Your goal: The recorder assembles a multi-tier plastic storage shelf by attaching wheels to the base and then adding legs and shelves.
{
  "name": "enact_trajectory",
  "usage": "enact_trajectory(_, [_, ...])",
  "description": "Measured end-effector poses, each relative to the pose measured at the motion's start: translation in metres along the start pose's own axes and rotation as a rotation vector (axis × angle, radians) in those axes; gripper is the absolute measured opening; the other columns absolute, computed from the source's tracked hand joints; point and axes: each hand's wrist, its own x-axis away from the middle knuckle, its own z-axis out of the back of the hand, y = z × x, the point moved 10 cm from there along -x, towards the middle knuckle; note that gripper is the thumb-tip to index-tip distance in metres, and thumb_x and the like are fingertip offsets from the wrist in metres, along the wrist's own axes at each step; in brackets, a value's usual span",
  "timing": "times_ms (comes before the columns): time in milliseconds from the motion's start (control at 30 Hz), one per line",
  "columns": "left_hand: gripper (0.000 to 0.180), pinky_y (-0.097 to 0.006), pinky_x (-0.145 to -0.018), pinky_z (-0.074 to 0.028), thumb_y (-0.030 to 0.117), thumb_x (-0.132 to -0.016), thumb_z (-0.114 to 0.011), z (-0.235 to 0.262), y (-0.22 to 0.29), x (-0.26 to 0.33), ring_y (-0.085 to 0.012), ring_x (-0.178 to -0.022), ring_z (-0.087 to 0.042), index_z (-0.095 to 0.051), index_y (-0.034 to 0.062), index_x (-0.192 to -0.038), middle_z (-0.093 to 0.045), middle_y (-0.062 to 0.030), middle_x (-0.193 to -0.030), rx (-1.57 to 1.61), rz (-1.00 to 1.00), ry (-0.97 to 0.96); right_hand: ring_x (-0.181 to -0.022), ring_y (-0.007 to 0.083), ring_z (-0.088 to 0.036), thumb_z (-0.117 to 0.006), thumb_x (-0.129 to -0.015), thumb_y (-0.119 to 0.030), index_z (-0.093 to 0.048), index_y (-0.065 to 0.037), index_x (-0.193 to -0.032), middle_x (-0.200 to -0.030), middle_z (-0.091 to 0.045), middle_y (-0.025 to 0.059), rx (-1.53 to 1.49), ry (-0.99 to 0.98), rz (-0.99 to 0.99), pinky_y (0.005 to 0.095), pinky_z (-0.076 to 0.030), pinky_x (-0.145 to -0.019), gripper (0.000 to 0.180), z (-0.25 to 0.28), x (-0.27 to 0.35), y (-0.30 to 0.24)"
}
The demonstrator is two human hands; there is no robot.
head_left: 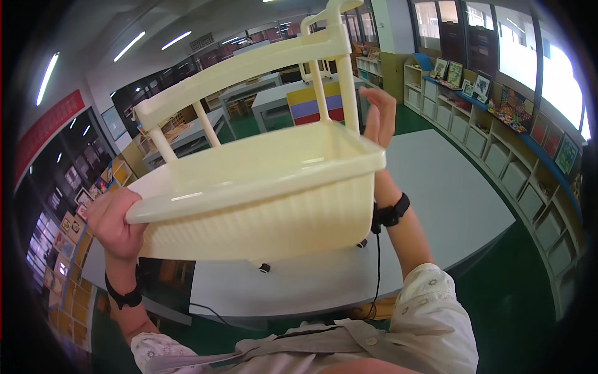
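A cream plastic rolling cart (261, 221) fills the middle of the view, tilted. It has a ribbed basket at the lower part, slim posts, and an upper bar with a curved handle; small black casters show below. My left hand (115, 218) is closed around the basket's near left corner. Beside the right posts is my right hand (381, 118), its fingers stretched upward and partly hidden by the cart. Whether its palm presses on the cart, I cannot tell.
Beneath the cart stands a grey-white table (436, 206). Low shelves (492, 149) with bins and framed pictures line the right wall. More shelves (78, 280) run along the left, and further tables (274, 100) stand behind. A black cable (378, 268) hangs below my right wrist.
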Motion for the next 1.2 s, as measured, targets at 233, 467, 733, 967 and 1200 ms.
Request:
enact_trajectory(233, [0.034, -0.031, -0.042, -0.032, 0.031, -0.077, -0.059, -0.008, 0.014, -0.031, -0.0259, -0.045, -0.045, -0.05, 0.0014, -0.063, -0.044, -0.0101, -0.055, -0.122, -0.107, 0.143, -0.063, 0.0208, -0.056, -0.038, -0.089, -0.035, -0.051, 0.0, -0.094, -0.069, -0.055, 0.012, 0.117, -0.341, -0.581, 0.0307, -0.044, -0.061, 0.037, -0.007, 0.056, 0.159])
enact_trajectory(467, [0.028, -0.031, -0.043, -0.036, 0.031, -0.073, -0.062, -0.047, 0.004, -0.028, -0.0273, -0.049, -0.049, -0.052, 0.0054, -0.067, -0.05, -0.0087, -0.058, -0.338, -0.076, 0.141, -0.043, 0.0083, -0.042, -0.034, -0.089, -0.043, -0.052, -0.001, -0.088, -0.053, -0.041, 0.0018, -0.07, -0.23, -0.621, 0.0233, -0.036, -0.039, 0.045, -0.016, 0.082, 0.166])
enact_trajectory(733, [0.03, -0.03, -0.045, -0.038, 0.033, -0.073, -0.062, -0.052, 0.002, -0.03, -0.0266, -0.052, -0.051, -0.053, 0.0051, -0.067, -0.051, -0.008, -0.06, -0.334, -0.061, 0.215, -0.044, 0.0079, -0.043, -0.035, -0.089, -0.042, -0.051, -0.002, -0.083, -0.053, -0.041, 0.0013, -0.082, -0.296, -0.725, 0.0229, -0.036, -0.039, 0.044, -0.017, 0.085, 0.157])
enact_trajectory(967, [0.028, -0.031, -0.057, -0.043, 0.03, -0.068, -0.063, -0.077, -0.009, -0.064, -0.0272, -0.069, -0.055, -0.055, 0.007, -0.083, -0.056, -0.0066, -0.079, -0.328, 0.054, 0.075, -0.043, 0.0079, -0.042, -0.035, -0.09, -0.038, -0.045, -0.004, -0.072, -0.052, -0.042, 0.0014, -0.122, -0.311, -0.74, 0.0219, -0.036, -0.038, 0.04, -0.02, 0.089, 0.165])
enact_trajectory(1200, [0.041, -0.031, -0.071, -0.044, 0.031, -0.063, -0.065, -0.092, 0.005, -0.058, -0.0242, -0.082, -0.054, -0.055, 0.0088, -0.095, -0.057, -0.0042, -0.092, -0.324, -0.09, 0.096, -0.039, 0.0089, -0.041, -0.034, -0.091, -0.037, -0.046, -0.004, -0.072, -0.049, -0.043, 0.0027, -0.147, -0.332, -0.68, 0.0226, -0.035, -0.036, 0.04, -0.019, 0.089, 0.176])
